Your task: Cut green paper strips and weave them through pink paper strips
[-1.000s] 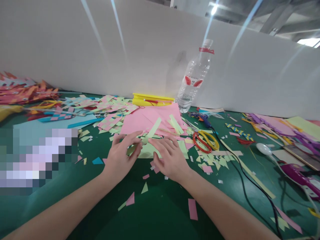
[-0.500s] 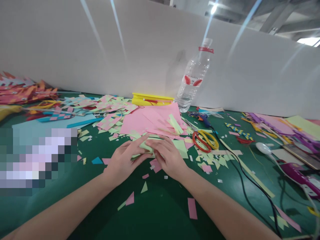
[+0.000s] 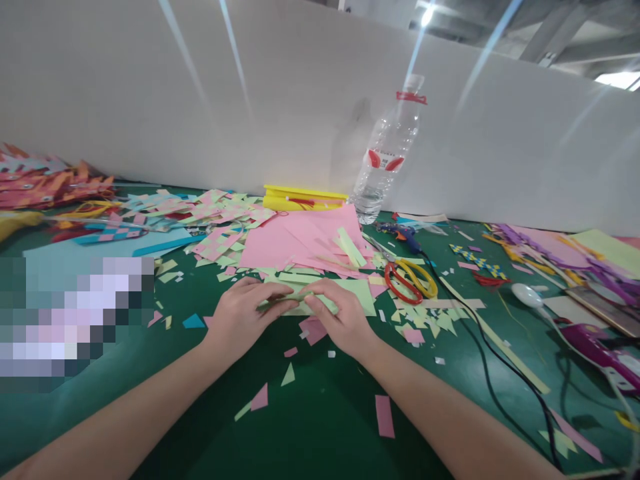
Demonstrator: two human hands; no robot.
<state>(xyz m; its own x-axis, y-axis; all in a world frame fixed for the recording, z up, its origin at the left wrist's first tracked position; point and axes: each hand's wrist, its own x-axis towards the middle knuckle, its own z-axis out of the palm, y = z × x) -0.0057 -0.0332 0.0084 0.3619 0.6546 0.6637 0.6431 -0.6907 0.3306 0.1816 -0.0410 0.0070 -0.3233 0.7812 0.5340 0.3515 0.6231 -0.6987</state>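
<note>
My left hand (image 3: pixel 243 313) and my right hand (image 3: pixel 345 313) meet over the middle of the table, thumbs and fingertips pinched together. Between them is a thin strip of light green paper (image 3: pixel 299 296), seen almost edge-on and partly hidden by the fingers. Just beneath and behind the hands lies a flat light green paper sheet (image 3: pixel 361 293). Farther back is a larger pink paper sheet (image 3: pixel 280 233), with a few pale green strips (image 3: pixel 351 247) on top.
Red-and-yellow scissors (image 3: pixel 407 281) and a blue glue gun (image 3: pixel 405 235) lie to the right, with a black cable. A plastic bottle (image 3: pixel 383 160) stands against the white partition. Woven paper pieces (image 3: pixel 220 213) are heaped at left. A purple tool (image 3: pixel 600 353) lies far right. Paper scraps litter the green table.
The green paper was broader and raised between my fingers; now it shows as a thin edge. My hands have lowered slightly, uncovering more of the green sheet behind.
</note>
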